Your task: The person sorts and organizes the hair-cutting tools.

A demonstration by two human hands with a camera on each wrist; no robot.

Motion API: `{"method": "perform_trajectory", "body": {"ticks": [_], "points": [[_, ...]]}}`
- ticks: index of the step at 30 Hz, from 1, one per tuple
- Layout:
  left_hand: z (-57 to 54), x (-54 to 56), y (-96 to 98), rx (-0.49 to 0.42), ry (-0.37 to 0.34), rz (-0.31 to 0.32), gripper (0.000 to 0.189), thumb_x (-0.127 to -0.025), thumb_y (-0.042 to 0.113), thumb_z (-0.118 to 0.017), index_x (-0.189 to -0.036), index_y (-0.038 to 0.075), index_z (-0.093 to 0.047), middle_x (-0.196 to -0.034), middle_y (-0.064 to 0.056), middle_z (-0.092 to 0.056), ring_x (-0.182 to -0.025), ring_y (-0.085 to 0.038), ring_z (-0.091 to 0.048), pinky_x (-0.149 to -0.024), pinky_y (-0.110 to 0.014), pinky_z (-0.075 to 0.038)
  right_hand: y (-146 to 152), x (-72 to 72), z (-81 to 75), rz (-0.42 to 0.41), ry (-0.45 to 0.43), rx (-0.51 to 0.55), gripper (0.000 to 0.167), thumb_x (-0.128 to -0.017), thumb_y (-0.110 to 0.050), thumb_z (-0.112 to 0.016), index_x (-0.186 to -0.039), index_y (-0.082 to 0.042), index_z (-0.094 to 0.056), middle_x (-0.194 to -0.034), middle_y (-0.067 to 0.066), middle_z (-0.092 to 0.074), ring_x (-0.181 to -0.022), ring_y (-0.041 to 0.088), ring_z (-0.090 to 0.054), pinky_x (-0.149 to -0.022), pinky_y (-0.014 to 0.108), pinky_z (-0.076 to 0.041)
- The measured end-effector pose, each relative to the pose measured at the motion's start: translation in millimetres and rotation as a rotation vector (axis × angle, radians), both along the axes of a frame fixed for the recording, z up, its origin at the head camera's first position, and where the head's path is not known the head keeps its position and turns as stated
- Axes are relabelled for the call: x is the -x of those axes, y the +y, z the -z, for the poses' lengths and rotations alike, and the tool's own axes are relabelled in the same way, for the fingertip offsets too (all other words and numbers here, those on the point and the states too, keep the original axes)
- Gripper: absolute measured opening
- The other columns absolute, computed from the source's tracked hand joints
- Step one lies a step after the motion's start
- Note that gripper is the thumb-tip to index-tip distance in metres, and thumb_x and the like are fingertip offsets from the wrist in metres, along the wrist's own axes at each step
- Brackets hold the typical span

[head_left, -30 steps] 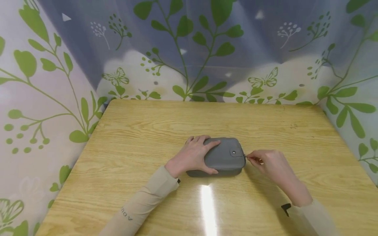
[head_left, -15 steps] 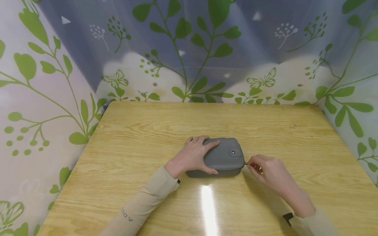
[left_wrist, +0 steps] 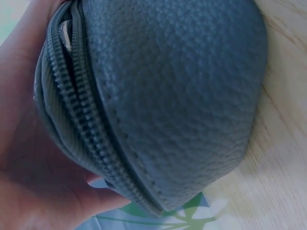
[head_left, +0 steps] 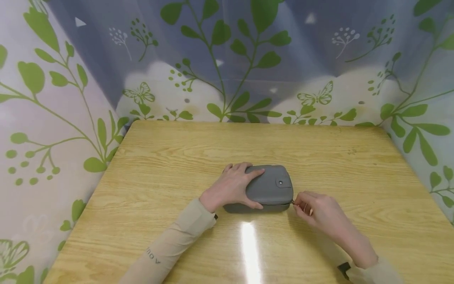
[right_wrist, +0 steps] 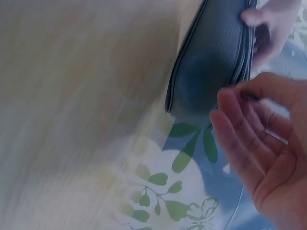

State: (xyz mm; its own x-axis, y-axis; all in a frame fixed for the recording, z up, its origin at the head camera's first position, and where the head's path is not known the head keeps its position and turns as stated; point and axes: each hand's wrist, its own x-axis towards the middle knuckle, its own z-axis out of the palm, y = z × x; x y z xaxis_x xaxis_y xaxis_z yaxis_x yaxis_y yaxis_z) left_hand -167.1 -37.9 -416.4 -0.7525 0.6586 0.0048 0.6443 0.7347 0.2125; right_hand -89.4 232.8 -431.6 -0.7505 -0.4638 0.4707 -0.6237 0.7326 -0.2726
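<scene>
A grey zip pouch [head_left: 267, 185] with a snap tab on top lies on the wooden table. My left hand [head_left: 232, 187] holds its left part, fingers over the far side and thumb along the front edge. At the pouch's front right corner, my right hand [head_left: 320, 209] pinches the zipper pull [head_left: 292, 202] between thumb and finger. In the left wrist view the zipper teeth [left_wrist: 84, 105] stand apart at the pouch's end, and a small shiny thing [left_wrist: 65, 34] shows in the gap. The right wrist view shows the pinch at the pouch's edge, with the pull mostly hidden.
The wooden table [head_left: 177, 146] spreads around the pouch on every side. A leaf-patterned curtain [head_left: 244, 59] hangs beyond its back edge and down both sides. A light reflection falls on the tabletop in front of the pouch.
My right hand has drawn the zipper pull from the middle of the pouch's right end toward the front right corner. The left hand and the pouch have stayed almost still.
</scene>
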Motion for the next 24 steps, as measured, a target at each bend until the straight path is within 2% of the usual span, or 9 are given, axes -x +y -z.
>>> {"method": "perform_trajectory", "body": {"ticks": [5, 17, 24], "points": [[0.2, 0.9, 1.1, 0.005, -0.002, -0.003, 0.106, -0.066, 0.072, -0.083, -0.154, 0.025, -0.046, -0.151, -0.018, -0.044, -0.136, -0.036, -0.049, -0.111, -0.059, -0.037, -4.9, -3.5, -1.7, -0.009, -0.053, 0.021, 0.028, -0.074, 0.003, -0.08, -0.076, -0.02, -0.065, -0.067, -0.017, -0.062, -0.057, -0.006, -0.052, -0.048, 0.014, -0.043], [1.1, 0.7, 1.3, -0.019, 0.012, -0.001, 0.106, -0.065, 0.072, -0.084, -0.153, 0.024, -0.047, -0.15, -0.019, -0.046, -0.134, -0.036, -0.05, -0.11, -0.059, -0.039, -20.8, -8.8, -5.9, -0.012, -0.184, 0.037, 0.021, -0.081, 0.0, -0.078, -0.077, -0.019, -0.068, -0.065, -0.017, -0.061, -0.058, -0.008, -0.052, -0.05, 0.014, -0.046], [1.5, 0.4, 2.2, -0.013, 0.01, -0.007, 0.106, -0.065, 0.072, -0.083, -0.153, 0.025, -0.047, -0.15, -0.019, -0.046, -0.134, -0.035, -0.051, -0.109, -0.059, -0.039, -31.3, -7.6, -6.3, -0.039, -0.225, 0.054, 0.018, -0.083, -0.002, -0.077, -0.078, -0.016, -0.068, -0.065, -0.014, -0.062, -0.058, -0.007, -0.053, -0.05, 0.014, -0.047]]}}
